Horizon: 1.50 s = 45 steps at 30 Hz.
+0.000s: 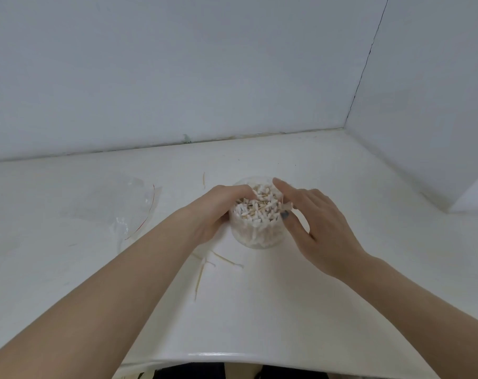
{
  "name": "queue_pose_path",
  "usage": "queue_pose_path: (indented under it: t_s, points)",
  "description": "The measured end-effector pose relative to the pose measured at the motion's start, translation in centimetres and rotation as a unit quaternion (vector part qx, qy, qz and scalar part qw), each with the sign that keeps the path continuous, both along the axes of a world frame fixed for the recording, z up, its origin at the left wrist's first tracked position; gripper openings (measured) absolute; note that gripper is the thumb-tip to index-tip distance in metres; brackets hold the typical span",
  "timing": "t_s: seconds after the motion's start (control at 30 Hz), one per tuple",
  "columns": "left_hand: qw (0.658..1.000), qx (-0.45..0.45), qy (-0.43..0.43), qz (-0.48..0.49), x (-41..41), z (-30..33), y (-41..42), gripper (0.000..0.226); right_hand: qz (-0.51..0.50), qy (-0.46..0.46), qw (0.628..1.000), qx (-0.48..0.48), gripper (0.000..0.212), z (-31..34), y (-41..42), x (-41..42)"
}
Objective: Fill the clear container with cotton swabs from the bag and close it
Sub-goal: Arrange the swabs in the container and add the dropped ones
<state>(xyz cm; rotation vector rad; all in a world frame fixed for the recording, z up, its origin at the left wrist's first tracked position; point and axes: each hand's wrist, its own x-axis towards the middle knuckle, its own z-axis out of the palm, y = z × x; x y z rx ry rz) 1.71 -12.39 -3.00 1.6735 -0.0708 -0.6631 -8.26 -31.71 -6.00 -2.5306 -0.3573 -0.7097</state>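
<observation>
A clear round container [257, 236] stands upright on the white table, packed with cotton swabs [259, 206] whose white tips and wooden sticks rise to its mouth. My left hand [218, 209] wraps the container's left side, fingers curled over the rim onto the swabs. My right hand [317, 217] rests against its right side, thumb and fingers touching the swabs at the rim. The empty clear plastic bag [117, 209] lies flat to the left. No lid is visible.
A few loose swabs [218, 259] lie on the table just in front of the container, and one stick [204, 179] lies behind it. White walls close the back and right. The table's front edge [232, 356] is near my body.
</observation>
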Motion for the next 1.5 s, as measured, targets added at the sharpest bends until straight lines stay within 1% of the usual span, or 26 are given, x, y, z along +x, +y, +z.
queue_pose_path:
  t_s: [0.07, 0.13, 0.2, 0.27, 0.33, 0.37, 0.43, 0.47, 0.53, 0.6, 0.67, 0.77, 0.83, 0.9, 0.97, 1.1, 1.23, 1.3, 1.43, 1.5]
  points:
    - [1.000, -0.009, 0.007, 0.000, -0.2, 0.1, -0.2, 0.031, -0.004, -0.009, 1.000, -0.008, 0.044, -0.1, -0.1, 0.0]
    - [1.000, -0.021, 0.016, 0.003, -0.4, 0.2, -0.4, 0.031, 0.001, -0.024, 0.999, -0.038, 0.039, -0.5, -0.2, -0.2]
    - [0.999, -0.039, 0.026, 0.004, -0.7, 0.2, -0.5, 0.031, 0.008, -0.003, 0.999, -0.045, 0.043, -0.8, -0.2, -0.7]
    - [0.998, -0.052, 0.029, 0.008, -0.9, 0.2, -0.6, 0.032, 0.006, 0.034, 0.999, -0.014, 0.052, -0.8, 0.0, -1.1]
    - [0.997, -0.065, 0.025, 0.011, -1.0, -0.1, -0.5, 0.035, -0.004, 0.042, 0.999, 0.024, 0.058, -0.9, 0.1, -1.0]
    - [0.997, -0.071, 0.023, 0.013, -1.0, -0.2, -0.5, 0.037, -0.008, 0.038, 0.999, 0.035, 0.057, -0.8, 0.1, -0.9]
    - [0.996, -0.082, 0.020, 0.019, -1.0, -0.5, -0.4, 0.045, -0.007, 0.016, 1.000, 0.022, 0.050, -0.7, 0.1, -0.7]
    - [0.995, -0.091, 0.021, 0.020, -1.0, -0.7, -0.4, 0.053, -0.002, 0.008, 1.000, 0.011, 0.046, -0.8, 0.1, -0.7]
    - [0.993, -0.112, 0.025, 0.024, -1.1, -0.9, -0.3, 0.065, -0.005, 0.021, 1.000, 0.014, 0.047, -0.8, 0.0, -0.9]
    - [0.991, -0.130, 0.025, 0.023, -1.2, -1.0, -0.4, 0.062, -0.013, 0.047, 0.998, 0.032, 0.053, -0.7, -0.1, -1.0]
    - [0.989, -0.146, 0.029, 0.027, -1.3, -0.9, -0.4, 0.048, -0.019, 0.058, 0.997, 0.036, 0.057, -0.7, 0.0, -1.0]
    - [0.986, -0.161, 0.042, 0.027, -1.7, -0.9, -0.7, 0.044, -0.032, 0.054, 0.997, 0.047, 0.049, -0.4, 0.2, -1.0]
    - [0.985, -0.165, 0.048, 0.027, -1.9, -0.8, -0.7, 0.042, -0.038, 0.067, 0.993, 0.084, 0.043, -0.1, 0.3, -1.0]
    - [0.985, -0.163, 0.046, 0.028, -1.8, -0.9, -0.8, 0.044, -0.039, 0.087, 0.989, 0.111, 0.046, 0.0, 0.4, -0.9]
    - [0.986, -0.159, 0.036, 0.033, -1.7, -1.0, -0.7, 0.048, -0.041, 0.093, 0.988, 0.114, 0.047, 0.0, 0.3, -0.8]
    - [0.990, -0.138, 0.025, 0.033, -1.7, -0.9, -0.8, 0.066, -0.041, 0.096, 0.984, 0.145, 0.032, 0.2, 0.3, -0.7]
    - [0.993, -0.114, 0.009, 0.038, -1.8, -0.7, -0.9, 0.067, -0.018, 0.088, 0.982, 0.166, 0.028, -0.3, 0.3, -1.1]
    - [0.992, -0.113, 0.009, 0.047, -1.9, -0.6, -0.8, 0.071, -0.007, 0.077, 0.983, 0.167, 0.029, -1.0, 0.4, -1.4]
    - [0.989, -0.118, 0.015, 0.086, -1.6, -1.1, -0.6, 0.094, 0.003, 0.071, 0.988, 0.135, 0.033, -1.1, 0.5, -1.7]
    - [0.990, -0.107, -0.001, 0.094, -1.8, -0.8, -0.3, 0.092, -0.007, 0.046, 0.993, 0.112, 0.034, -0.4, 0.4, -1.6]
